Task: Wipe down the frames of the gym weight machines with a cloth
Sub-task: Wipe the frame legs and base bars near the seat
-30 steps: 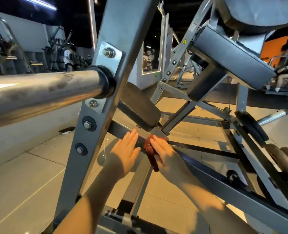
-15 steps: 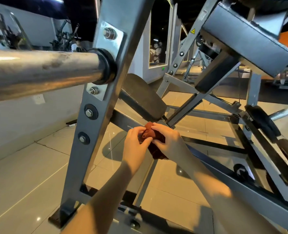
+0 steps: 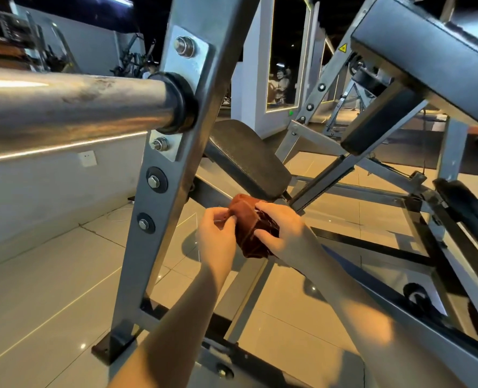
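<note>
While bunched below the seat pad (image 3: 246, 155), pinched by left hand (image 3: 218, 239), gripped by right hand (image 3: 282, 228): refolding cloth (image 3: 249, 228), apparently; next, pressing clean face onto frame (image 3: 207, 193).

The person's own body shows only as two hands and forearms. The bare left hand (image 3: 217, 239) has slender fingers, and behind its wrist the bare, sleeveless left forearm (image 3: 176, 317) runs uncovered to the lower edge of the view, darkening in shade there. The bare right hand (image 3: 281, 228) is followed by the bare, sleeveless right forearm (image 3: 344, 289), with a bright patch of warm light well back from the wrist.
</note>
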`<state>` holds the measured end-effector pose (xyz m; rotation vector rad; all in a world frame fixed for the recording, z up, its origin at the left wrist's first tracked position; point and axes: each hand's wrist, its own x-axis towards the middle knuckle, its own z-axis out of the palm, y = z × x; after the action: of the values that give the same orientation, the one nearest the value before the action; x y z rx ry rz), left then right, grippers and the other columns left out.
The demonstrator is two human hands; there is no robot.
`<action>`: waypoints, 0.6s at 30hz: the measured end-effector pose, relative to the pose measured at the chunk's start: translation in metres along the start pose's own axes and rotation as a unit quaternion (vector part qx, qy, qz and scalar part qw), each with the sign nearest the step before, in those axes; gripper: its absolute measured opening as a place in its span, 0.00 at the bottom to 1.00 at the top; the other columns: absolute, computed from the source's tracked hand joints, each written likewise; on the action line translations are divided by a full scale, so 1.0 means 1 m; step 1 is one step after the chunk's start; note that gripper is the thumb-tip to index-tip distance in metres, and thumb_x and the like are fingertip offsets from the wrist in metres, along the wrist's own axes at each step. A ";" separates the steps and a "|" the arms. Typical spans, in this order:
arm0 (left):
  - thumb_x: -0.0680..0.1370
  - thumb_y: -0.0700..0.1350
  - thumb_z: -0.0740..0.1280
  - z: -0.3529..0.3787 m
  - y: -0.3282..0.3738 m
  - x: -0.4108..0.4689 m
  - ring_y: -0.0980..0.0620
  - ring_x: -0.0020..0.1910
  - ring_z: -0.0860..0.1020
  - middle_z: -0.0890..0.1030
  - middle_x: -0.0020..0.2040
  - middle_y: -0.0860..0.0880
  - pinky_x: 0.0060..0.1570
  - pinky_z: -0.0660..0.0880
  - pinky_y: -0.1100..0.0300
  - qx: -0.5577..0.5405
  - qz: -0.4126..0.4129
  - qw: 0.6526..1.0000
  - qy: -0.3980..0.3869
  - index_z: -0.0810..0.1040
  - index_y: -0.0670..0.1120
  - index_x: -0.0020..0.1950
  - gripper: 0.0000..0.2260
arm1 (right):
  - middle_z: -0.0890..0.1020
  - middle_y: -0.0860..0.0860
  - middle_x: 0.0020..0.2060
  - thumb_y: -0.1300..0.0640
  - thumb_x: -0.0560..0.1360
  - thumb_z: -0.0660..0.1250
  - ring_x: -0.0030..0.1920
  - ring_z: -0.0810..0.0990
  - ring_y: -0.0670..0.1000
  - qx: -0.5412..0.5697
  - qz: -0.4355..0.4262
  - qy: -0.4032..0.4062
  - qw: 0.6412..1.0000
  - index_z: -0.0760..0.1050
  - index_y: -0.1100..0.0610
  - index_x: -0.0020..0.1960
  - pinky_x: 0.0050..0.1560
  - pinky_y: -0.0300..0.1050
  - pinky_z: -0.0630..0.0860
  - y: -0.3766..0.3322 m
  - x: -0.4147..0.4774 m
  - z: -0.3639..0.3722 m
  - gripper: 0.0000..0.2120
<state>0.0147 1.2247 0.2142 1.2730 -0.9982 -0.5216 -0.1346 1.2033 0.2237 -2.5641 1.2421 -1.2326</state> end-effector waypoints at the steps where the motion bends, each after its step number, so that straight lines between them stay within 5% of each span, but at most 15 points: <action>1: 0.79 0.43 0.67 0.001 0.000 0.000 0.56 0.50 0.78 0.79 0.50 0.54 0.44 0.77 0.69 -0.007 -0.002 1.000 0.013 0.74 0.52 0.55 0.06 | 0.78 0.52 0.64 0.45 0.75 0.65 0.64 0.76 0.51 0.004 0.004 -0.001 1.000 0.72 0.55 0.70 0.61 0.30 0.64 -0.001 0.000 0.001 0.26; 7: 0.80 0.40 0.64 0.008 0.003 0.002 0.51 0.53 0.78 0.77 0.51 0.49 0.47 0.78 0.61 -0.039 -0.046 0.992 0.115 0.72 0.49 0.53 0.05 | 0.76 0.50 0.66 0.51 0.78 0.65 0.66 0.73 0.50 0.046 0.036 -0.034 0.998 0.70 0.52 0.71 0.66 0.48 0.72 0.003 -0.002 -0.007 0.22; 11: 0.81 0.38 0.60 0.019 0.007 -0.001 0.51 0.55 0.76 0.73 0.53 0.50 0.51 0.76 0.62 0.003 -0.017 0.987 0.157 0.70 0.48 0.54 0.06 | 0.75 0.49 0.66 0.52 0.80 0.63 0.66 0.71 0.48 0.034 0.048 -0.073 0.996 0.70 0.53 0.71 0.62 0.37 0.67 0.007 -0.004 -0.012 0.20; 15: 0.84 0.46 0.54 0.039 0.000 -0.015 0.57 0.62 0.67 0.67 0.63 0.57 0.49 0.66 0.82 0.076 0.031 0.989 0.126 0.70 0.52 0.68 0.13 | 0.76 0.48 0.66 0.51 0.80 0.63 0.63 0.69 0.41 0.035 0.039 -0.070 0.996 0.72 0.53 0.69 0.59 0.26 0.61 0.009 -0.003 -0.011 0.19; 18: 0.83 0.50 0.54 0.053 -0.007 -0.024 0.49 0.74 0.58 0.58 0.77 0.49 0.71 0.62 0.58 0.149 0.086 0.980 0.104 0.59 0.49 0.77 0.22 | 0.76 0.46 0.65 0.52 0.80 0.62 0.65 0.71 0.42 0.050 0.043 -0.067 0.996 0.73 0.51 0.68 0.66 0.36 0.68 0.017 0.001 -0.009 0.17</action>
<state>-0.0404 1.2138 0.1983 1.4566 -1.0225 -0.1032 -0.1514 1.1932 0.2250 -2.4489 1.2182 -1.0596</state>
